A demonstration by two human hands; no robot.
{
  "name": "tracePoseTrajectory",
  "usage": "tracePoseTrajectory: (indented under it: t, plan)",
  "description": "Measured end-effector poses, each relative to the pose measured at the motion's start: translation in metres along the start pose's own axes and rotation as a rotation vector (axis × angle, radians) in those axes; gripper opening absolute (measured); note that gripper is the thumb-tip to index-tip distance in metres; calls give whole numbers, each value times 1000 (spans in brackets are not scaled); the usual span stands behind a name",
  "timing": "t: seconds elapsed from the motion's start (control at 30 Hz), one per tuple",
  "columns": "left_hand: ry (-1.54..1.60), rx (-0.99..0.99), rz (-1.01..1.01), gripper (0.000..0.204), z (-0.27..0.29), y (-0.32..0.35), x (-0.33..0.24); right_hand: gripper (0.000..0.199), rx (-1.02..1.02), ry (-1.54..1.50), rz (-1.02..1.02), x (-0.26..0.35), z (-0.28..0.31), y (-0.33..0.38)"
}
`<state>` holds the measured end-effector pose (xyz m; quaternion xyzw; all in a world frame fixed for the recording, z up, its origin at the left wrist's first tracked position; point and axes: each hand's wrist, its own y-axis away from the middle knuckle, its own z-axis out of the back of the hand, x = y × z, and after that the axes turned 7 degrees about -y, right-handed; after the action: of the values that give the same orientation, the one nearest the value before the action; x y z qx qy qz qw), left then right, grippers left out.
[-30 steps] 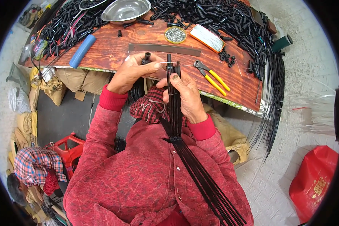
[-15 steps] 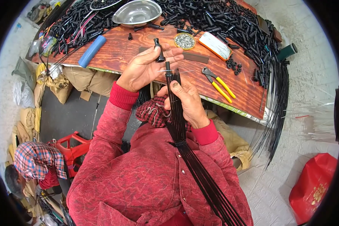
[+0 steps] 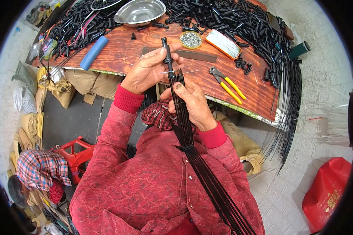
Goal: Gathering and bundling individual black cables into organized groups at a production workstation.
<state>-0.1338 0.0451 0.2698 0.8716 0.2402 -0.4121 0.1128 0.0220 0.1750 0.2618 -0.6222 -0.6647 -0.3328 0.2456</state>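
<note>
My left hand is closed on a black plastic umbrella handle, gripped between thumb and fingers. The handle's lower end meets the top of a black shaft; how far it sits over the shaft I cannot tell. Below it, my right hand wraps its thumb and fingers round a black umbrella frame. The frame's thin ribs are gathered by a dark band near my chest and trail down over my jacket. A thin metal wire crosses the shaft just beneath the handle.
A wooden table bears a heap of black handles, a metal bowl, a dish of small metal parts, a tin of pins, yellow-handled pliers and a blue roll. Another person bends by a red stool.
My left hand has brought the handle down onto the shaft's top end, where a gap showed before. My right hand keeps hold of the frame, nearly in place.
</note>
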Motion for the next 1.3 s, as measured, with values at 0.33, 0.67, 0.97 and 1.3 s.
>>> tracePoseTrajectory:
  t: [0.33,0.67,0.97,1.3]
  plan:
    - [-263,-33,-35,50,-6,8,-2,38,-3,3,-2,1,-1,0]
    - [-405,-56,-92,55,-15,16,-1,33,-11,-15,7,2,-2,2]
    - [-488,-38,-124,54,-12,18,-1,33,-2,-5,14,2,-2,1]
    - [-472,-40,-91,47,-16,24,-6,34,16,1,12,5,-6,4]
